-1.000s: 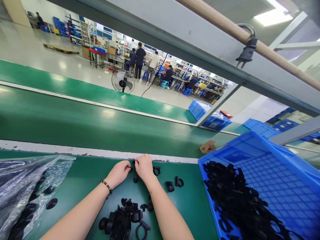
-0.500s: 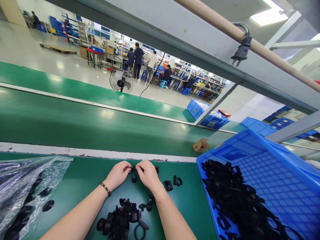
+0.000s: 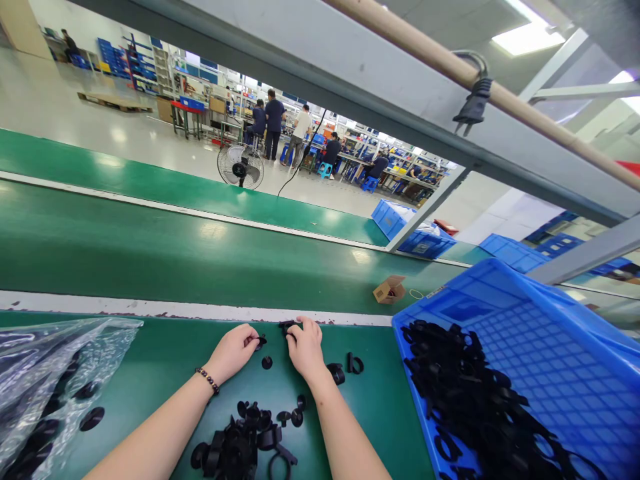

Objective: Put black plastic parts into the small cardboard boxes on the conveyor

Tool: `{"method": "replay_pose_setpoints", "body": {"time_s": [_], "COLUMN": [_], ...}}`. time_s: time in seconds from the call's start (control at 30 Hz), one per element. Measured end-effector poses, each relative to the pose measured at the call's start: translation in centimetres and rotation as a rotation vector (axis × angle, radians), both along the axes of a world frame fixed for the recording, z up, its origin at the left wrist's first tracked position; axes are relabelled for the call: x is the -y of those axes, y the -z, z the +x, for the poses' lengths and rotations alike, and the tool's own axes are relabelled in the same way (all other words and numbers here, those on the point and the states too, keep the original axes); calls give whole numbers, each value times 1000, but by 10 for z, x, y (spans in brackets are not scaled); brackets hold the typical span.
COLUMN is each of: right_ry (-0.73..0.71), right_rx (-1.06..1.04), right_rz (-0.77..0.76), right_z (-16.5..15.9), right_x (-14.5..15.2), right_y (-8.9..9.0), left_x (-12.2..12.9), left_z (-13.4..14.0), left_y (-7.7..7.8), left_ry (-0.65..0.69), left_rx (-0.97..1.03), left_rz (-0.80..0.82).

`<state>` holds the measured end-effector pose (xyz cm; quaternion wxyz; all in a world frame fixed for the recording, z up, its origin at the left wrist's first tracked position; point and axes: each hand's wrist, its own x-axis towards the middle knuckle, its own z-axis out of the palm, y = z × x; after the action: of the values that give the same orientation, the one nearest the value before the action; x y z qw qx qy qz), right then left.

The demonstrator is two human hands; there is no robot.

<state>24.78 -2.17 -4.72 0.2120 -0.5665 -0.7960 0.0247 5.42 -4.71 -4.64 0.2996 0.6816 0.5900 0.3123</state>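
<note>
My left hand (image 3: 236,350), with a beaded bracelet at the wrist, pinches a small black suction cup (image 3: 261,341) between thumb and fingertips. To its right, the fingers of my right hand (image 3: 305,347) close on a black ring clip (image 3: 287,327), partly hidden by them. A loose black disc (image 3: 267,363) rests on the green work surface between the hands. Right of my right wrist are a black clip (image 3: 336,373) and another ring clip (image 3: 355,363). Nearer me, between my forearms, sits a pile of black rings and suction cups (image 3: 235,443).
A blue crate (image 3: 565,360) holding many black parts stands at the right. A clear plastic bag (image 3: 107,343) with black discs lies at the left. Beyond the white ledge (image 3: 165,308) are a small cardboard box (image 3: 389,291) and a fan (image 3: 240,167). A metal beam (image 3: 350,87) crosses overhead.
My right hand has moved slightly right, away from my left hand, and its fingers are now at a ring clip. The left hand keeps its pinch in nearly the same spot.
</note>
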Motion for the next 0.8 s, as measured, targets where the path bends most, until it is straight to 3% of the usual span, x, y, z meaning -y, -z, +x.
{"method": "replay_pose_setpoints", "body": {"time_s": [0.1, 0.23, 0.5, 0.67, 0.8], "right_ry": [52, 0, -160, -18, -9], "right_rx": [-76, -149, -487, -730, -785], "right_rz": [-11, -59, -244, -338, -535], "right_z": [4, 3, -5, 9, 7], "right_x": [-7, -7, 2, -13, -13], "right_y": [7, 11, -5, 0, 8], "left_x": [0, 0, -1, -1, -1], "left_z": [0, 1, 0, 0, 0], "left_y": [-2, -1, 2, 0, -1], "left_ry": [13, 26, 16, 3, 10], "left_rx": [2, 24, 32, 20, 31], "left_rz": [14, 27, 22, -4, -12]}}
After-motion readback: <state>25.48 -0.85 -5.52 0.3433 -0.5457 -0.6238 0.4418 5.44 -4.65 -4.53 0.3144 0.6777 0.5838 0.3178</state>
